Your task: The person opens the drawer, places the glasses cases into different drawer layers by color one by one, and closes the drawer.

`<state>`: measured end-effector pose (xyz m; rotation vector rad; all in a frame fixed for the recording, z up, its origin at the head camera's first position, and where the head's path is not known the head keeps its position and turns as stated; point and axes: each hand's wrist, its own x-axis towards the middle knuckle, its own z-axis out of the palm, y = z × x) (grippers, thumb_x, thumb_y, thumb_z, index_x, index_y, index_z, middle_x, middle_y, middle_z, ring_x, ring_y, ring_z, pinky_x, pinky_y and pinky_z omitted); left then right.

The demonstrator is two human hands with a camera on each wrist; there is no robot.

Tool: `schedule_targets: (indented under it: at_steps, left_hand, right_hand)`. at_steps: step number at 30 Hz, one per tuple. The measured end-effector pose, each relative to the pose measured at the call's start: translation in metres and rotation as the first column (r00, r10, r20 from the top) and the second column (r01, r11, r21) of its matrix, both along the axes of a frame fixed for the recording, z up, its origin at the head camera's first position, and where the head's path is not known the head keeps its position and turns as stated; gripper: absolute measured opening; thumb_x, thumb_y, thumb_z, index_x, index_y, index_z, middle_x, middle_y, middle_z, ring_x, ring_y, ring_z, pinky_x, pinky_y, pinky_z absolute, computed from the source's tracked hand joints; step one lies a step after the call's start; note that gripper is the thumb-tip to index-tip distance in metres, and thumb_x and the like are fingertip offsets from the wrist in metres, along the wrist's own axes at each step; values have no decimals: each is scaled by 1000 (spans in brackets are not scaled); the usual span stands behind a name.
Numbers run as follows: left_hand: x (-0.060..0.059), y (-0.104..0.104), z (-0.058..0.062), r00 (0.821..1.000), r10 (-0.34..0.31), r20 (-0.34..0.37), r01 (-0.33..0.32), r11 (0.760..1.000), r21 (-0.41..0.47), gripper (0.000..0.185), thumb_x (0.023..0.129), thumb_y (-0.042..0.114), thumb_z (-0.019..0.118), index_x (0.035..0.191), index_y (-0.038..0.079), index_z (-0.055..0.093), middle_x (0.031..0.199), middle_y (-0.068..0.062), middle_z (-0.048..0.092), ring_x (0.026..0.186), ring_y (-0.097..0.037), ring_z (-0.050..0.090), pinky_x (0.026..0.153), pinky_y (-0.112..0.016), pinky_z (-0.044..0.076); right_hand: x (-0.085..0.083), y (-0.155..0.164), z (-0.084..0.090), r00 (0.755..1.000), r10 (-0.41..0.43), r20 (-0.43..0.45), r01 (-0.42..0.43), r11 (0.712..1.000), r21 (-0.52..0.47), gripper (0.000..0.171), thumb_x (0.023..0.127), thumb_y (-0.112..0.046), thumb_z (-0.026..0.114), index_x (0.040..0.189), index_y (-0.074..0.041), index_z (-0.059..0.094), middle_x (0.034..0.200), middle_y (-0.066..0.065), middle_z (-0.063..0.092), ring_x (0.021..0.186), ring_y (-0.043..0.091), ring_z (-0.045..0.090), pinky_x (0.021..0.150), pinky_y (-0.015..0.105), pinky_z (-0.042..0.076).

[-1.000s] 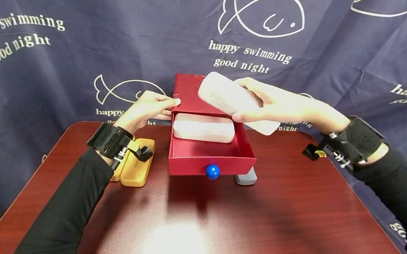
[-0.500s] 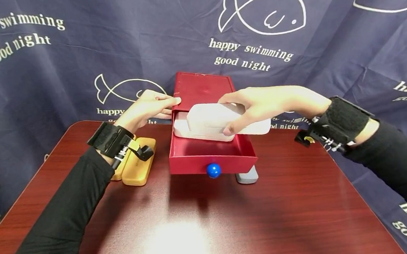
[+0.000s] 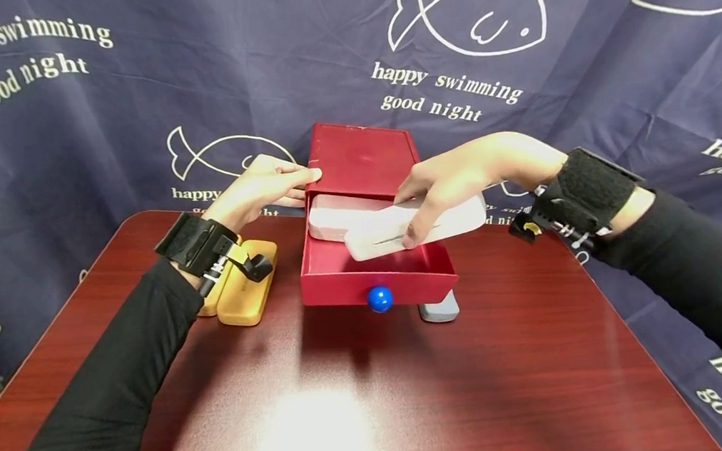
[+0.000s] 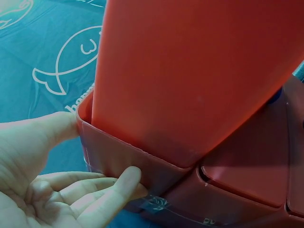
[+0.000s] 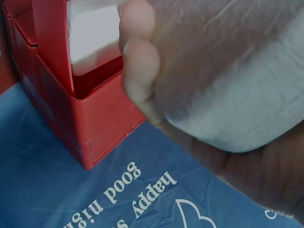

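Placement step in hand: our right hand [image 3: 459, 174] pinches a white case [image 3: 415, 226] lengthwise, thumb on its near side and fingers over the top, and holds it across the open red drawer [image 3: 378, 278]. It hangs tilted, its right end past the drawer's right wall, just in front of a second white case [image 3: 328, 221] lying at the back of the drawer.

Our left hand [image 3: 258, 190] rests against the left rear corner of the red box [image 3: 361, 157], thumb along the top edge and fingers flat on the side wall (grip relaxed, nothing enclosed).

We judge the next move calls for turning the held case parallel to the first one and lowering it into the free front strip.

Cases: oblong, rounded ends, matte fabric-like skin. Drawer: smooth red board, glossy blue ball knob [image 3: 379, 298]. Bench [image 3: 376, 396]: dark polished wood grain, with glare.
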<state>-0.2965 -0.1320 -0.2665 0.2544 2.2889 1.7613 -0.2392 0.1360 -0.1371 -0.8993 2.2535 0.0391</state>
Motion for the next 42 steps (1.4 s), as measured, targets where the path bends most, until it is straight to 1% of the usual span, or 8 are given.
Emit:
schedule_targets:
  at_steps: [4,12,19,22,27,30,37,42]
  left_hand:
    - [0,0,0,1000,2,0,-2,1000,-5,50,100,27,64,138,-5,59,140,-22,61,126,-36,63,102,-41,55]
    - [0,1,1,1000,3,8,-3,1000,7,50,101,26,64,139,-5,58,141,-22,60,126,-37,62,98,-37,57]
    - [0,1,1,1000,10,4,-10,1000,18,50,100,27,66,138,-4,59,139,-21,61,126,-35,63,97,-37,58]
    - [0,0,0,1000,13,2,-13,1000,20,50,99,28,67,138,-4,60,139,-22,61,125,-35,64,96,-36,58]
    - [1,0,0,1000,12,7,-12,1000,20,51,99,27,66,138,-5,59,140,-22,61,126,-36,63,97,-36,58]
    - [1,0,0,1000,14,9,-14,1000,21,51,99,27,66,138,-5,59,140,-22,60,126,-36,63,96,-36,58]
    - [0,-1,0,1000,5,-3,-5,1000,14,51,100,28,65,139,-5,58,141,-22,60,127,-37,62,100,-37,57]
    - [2,-1,-1,1000,6,-3,-6,1000,16,50,100,27,65,138,-5,59,138,-21,61,126,-37,63,104,-42,54]
  right_hand:
    - [-3,-5,-2,999,-23,25,23,999,35,36,89,-48,69,114,-22,72,103,-5,69,96,14,61,90,30,49]
    - [-5,-17,-13,999,-41,-2,41,997,58,31,87,-49,70,90,-18,67,79,-7,60,80,12,58,77,27,48]
    - [-3,-29,-16,999,-24,-40,28,994,108,37,88,-54,68,94,-18,66,83,-5,61,83,13,62,76,26,50]
    - [-1,-33,-18,998,-37,-52,43,991,128,42,87,-56,68,100,-16,66,89,-2,60,90,15,62,78,26,52]
    - [4,-38,-21,994,-77,-73,87,985,150,68,87,-57,68,137,-12,58,130,3,60,123,21,54,102,33,51]
    - [6,-38,-23,991,-95,-93,108,984,145,80,87,-57,68,147,-9,49,145,5,53,134,24,47,111,38,46]
    - [8,-38,-34,978,-113,-173,128,989,77,55,87,-52,71,117,-9,55,105,6,57,106,22,56,89,33,48]
    - [9,-41,-39,971,-117,-209,134,989,68,60,88,-50,71,127,-9,52,115,9,60,113,24,57,95,37,48]
